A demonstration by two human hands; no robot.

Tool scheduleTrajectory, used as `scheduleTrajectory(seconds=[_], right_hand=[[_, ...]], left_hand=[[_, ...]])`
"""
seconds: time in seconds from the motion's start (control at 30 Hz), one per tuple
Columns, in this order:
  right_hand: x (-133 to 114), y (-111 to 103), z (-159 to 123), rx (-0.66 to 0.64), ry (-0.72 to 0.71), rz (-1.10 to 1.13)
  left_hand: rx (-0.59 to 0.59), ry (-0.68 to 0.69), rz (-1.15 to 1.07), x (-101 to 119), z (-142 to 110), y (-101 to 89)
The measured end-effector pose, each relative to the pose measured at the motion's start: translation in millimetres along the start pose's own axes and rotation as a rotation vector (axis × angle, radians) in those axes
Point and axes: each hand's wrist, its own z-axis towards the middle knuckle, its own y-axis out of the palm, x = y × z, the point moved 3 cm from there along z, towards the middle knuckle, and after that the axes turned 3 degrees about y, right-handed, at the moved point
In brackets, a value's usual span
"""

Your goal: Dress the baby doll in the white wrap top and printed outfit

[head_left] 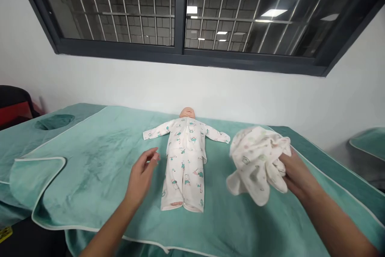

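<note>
A baby doll [187, 112] lies on its back, head toward the wall. It is dressed in a white printed top [187, 134] with arms spread and white printed trousers [183, 181]. My right hand [296, 173] is closed on a bunched white printed baby garment [255, 156], held up to the right of the doll. Folds hide its shape, and rounded flaps hang down from it. My left hand [142, 175] is beside the doll's trousers on the left, not touching them. It is empty, with its fingers loosely bent and the thumb apart.
A green plush blanket [99, 177] with white piping covers the massage-type table, its left corner folded over. A round hollow [55, 122] shows at the far left. Behind stands a white wall [129, 82] with a dark-framed window [180, 46]. A black and red chair [15, 104] is at left.
</note>
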Motion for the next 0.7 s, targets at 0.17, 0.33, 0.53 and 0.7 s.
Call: scheduleTrajectory(seconds=[0.17,0.33,0.53,0.7], right_hand=[[42.9,-64.6,25.6,-0.008,0.139,-0.614],[12.2,-50.0,47.9,-0.057,0.074,-0.956],[13.2,125.1,88.7,-0.18,-0.066,-0.663],[51.6,240.2,156.0,-0.14,-0.157,-0.944]], left_hand=[[0.014,0.026,0.064,-7.2,47.1,22.7],[-0.131,0.238,0.12,7.7,100.6,78.2],[-0.201,0.288,0.16,5.5,170.6,136.4],[-0.247,0.357,0.171,-16.8,198.7,148.0]])
